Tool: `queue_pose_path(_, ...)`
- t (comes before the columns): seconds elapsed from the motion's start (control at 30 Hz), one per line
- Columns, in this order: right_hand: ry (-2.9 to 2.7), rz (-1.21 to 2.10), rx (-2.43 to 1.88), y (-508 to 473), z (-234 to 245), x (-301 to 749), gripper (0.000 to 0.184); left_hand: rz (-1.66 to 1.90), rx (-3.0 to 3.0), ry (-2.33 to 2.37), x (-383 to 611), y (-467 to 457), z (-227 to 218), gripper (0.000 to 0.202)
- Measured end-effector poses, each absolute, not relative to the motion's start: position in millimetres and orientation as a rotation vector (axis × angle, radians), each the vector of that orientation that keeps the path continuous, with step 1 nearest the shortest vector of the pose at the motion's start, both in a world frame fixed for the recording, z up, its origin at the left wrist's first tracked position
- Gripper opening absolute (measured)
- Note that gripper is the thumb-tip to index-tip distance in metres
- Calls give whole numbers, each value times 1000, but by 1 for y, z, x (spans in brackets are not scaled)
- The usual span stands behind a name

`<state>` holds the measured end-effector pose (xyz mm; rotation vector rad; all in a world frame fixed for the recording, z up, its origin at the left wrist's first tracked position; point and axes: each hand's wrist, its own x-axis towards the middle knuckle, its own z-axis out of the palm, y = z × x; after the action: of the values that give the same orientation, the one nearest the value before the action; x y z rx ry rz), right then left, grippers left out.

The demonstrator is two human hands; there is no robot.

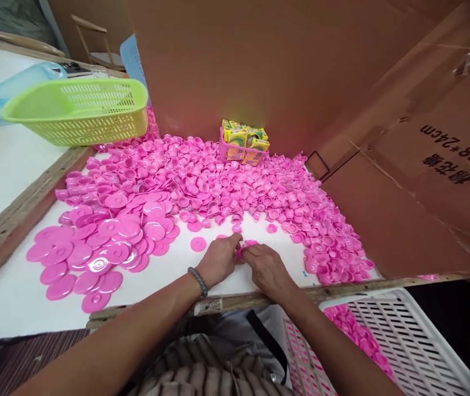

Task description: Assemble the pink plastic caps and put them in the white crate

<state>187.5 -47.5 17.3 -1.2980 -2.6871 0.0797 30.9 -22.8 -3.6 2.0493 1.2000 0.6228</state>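
Observation:
My left hand [218, 258] and my right hand [265, 267] meet near the front edge of a white table [12, 297]. Both are closed on small pink plastic pieces [241, 252] pinched between their fingertips. A bead bracelet sits on my left wrist. Just beyond the hands lies a huge heap of small pink plastic cups [226, 187]. To the left lies a spread of flat pink plastic saucers [103, 247]. One loose saucer [198, 243] rests a little left of my left hand.
A green slotted basket [82, 110] hangs over the table's left edge. A small pink basket with yellow boxes [243, 144] stands behind the heap. Brown cardboard walls [403, 165] close the back and right. A white crate [403, 341] holding pink pieces sits at the lower right.

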Motion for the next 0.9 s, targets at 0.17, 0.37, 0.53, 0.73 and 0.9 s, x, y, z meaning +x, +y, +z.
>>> queue_pose_path(0.17, -2662, 77, -1313, -49, 15, 189, 24, 663, 2022, 1143, 28, -22, -7, 35)
queue_pose_path(0.37, -2070, 567, -1427, -55, 5, 193, 22, 735, 1971, 1037, 24, -19, -2, 25)
queue_pose_path(0.53, -1471, 1193, -1554, -59, 7, 191, 28, 721, 1661, 922, 24, -19, 2, 20)
queue_pose_path(0.73, -1663, 1004, -1476, -75, 15, 190, 28, 675, 1396, 1038, 28, -19, -1, 17)
queue_pose_path(0.9, -1955, 693, -1465, -78, 13, 187, 23, 652, 1170, 1039, 31, -17, -1, 18)
